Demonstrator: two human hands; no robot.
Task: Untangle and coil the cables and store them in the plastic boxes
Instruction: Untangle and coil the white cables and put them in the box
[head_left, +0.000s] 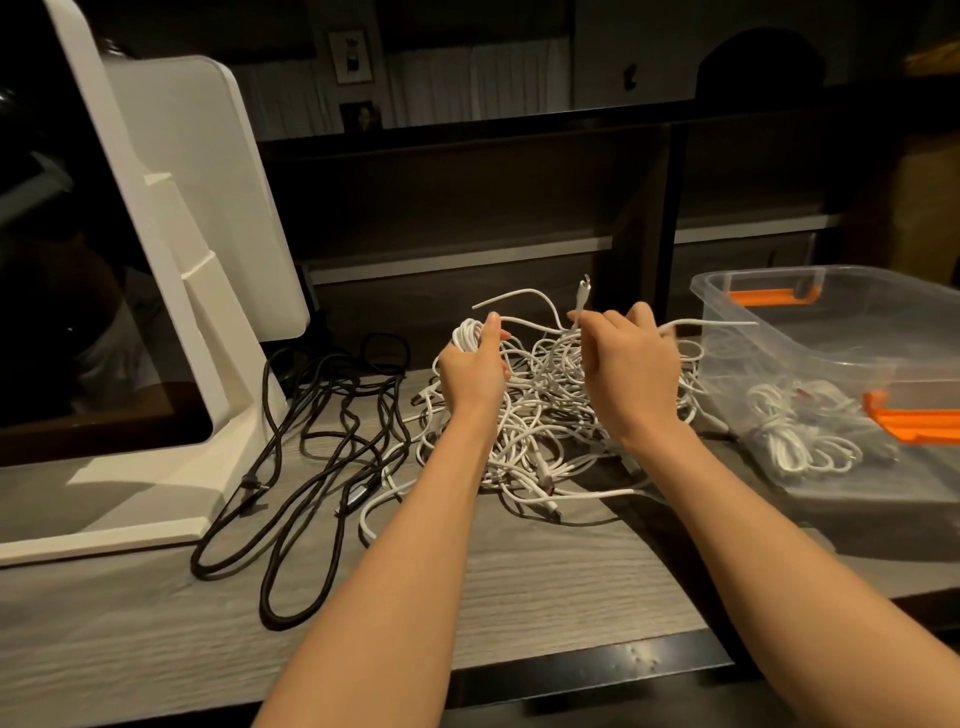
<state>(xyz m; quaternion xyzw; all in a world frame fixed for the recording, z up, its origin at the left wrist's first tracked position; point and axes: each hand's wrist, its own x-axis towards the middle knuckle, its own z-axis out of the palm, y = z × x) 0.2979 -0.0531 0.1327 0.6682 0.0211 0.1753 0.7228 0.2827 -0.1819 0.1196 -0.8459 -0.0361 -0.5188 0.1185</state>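
While our left hand (470, 371) grips a coil and right hand (626, 364) pinches a plug-end, these limp white cables (545, 415) below snag easily.

Both hands (472, 371) (631, 364) gripping white cables (540, 415), clear box (831, 332) beside

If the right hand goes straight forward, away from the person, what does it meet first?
Probably the dark shelf unit behind the table. The right hand, holding a white cable end, is above the tangle; depth is unclear.

matt grey wood-grain table (545, 587), clear glossy plastic box (810, 343), smooth white cables (540, 410).
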